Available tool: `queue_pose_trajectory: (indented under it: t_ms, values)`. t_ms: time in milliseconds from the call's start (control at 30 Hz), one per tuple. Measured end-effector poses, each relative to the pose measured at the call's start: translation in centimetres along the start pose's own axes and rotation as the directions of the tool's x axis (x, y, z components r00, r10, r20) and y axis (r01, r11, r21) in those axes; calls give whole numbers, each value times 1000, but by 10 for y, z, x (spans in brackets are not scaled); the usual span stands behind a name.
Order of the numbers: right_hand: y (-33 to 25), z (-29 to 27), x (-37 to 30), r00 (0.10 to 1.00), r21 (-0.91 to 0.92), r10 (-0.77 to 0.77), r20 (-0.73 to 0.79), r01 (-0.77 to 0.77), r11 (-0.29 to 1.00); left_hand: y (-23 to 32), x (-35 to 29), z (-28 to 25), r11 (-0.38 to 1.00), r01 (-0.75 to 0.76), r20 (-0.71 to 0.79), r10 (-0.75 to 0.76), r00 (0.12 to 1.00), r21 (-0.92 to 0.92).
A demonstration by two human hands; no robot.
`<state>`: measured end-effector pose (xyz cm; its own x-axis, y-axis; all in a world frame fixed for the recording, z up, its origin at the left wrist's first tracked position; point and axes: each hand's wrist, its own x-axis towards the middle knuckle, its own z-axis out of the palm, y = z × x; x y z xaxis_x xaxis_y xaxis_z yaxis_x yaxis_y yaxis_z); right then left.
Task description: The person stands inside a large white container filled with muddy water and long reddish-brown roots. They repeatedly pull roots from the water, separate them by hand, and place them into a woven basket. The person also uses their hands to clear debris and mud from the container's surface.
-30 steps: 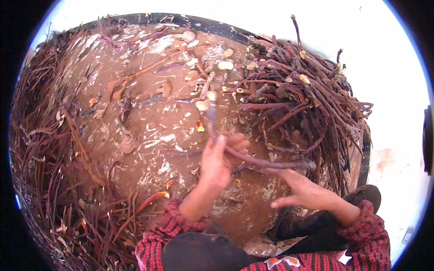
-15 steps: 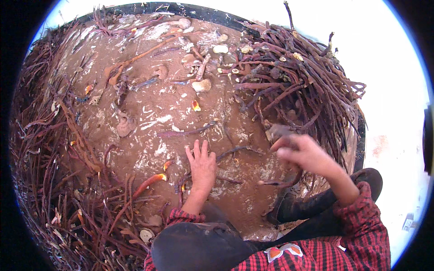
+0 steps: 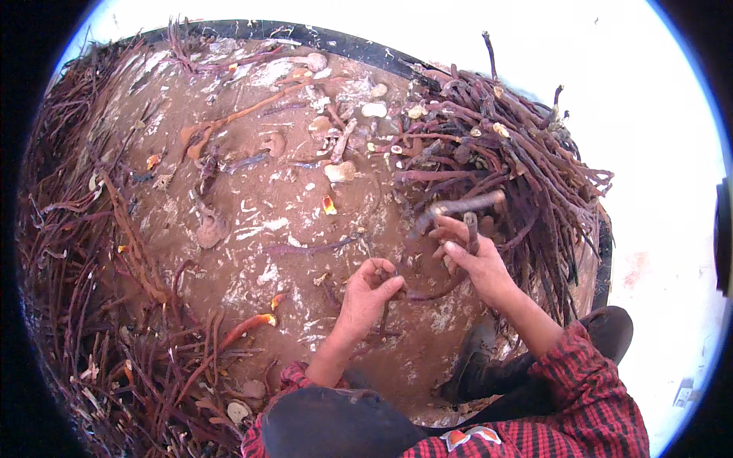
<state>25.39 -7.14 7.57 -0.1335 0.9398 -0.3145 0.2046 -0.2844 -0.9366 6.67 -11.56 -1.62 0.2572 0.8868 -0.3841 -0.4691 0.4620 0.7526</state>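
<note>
Brown root stick (image 3: 471,226) lies in your right hand (image 3: 485,270), fingers curled round it, the root pile (image 3: 538,164) just beyond them; your left hand's (image 3: 362,304) fingertips nearly meet, hold unclear. Handling roots seems underway; next calls for steady right fingers.

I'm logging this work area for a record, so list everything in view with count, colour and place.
Right stick pile: one, reddish-brown, right side
Left stick pile: one, reddish-brown, left and lower left
Ground: one, brown with white flecks, centre
Border: one, black, far edge
White area: one, white, far right and top
Loose sticks: several, brown and purple, on the ground
Pale pieces: several, cream, mostly upper centre
Orange fragments: several, orange-yellow, scattered
Brown stick: one, brown, in the right hand
Legwear: dark, bottom
Sleeves: two, red-black checked, bottom
Hands: two, bare; left hand central, right beside right pile
</note>
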Motion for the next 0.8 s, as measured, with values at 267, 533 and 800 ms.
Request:
queue_pose_trajectory:
  t_ms: [267,533,800]
  values:
    - [-12,-6,23,982,-65,118,146,-110,992,-17,8,2,984,81,14,-84,996,156]
    - [17,1,71,987,334,160,-30,-141,932,-25,3,4,956,257,65,-250,966,-145]
    - [36,-5,99,985,222,121,124,-147,964,-41,12,-7,907,410,188,-387,903,-99]
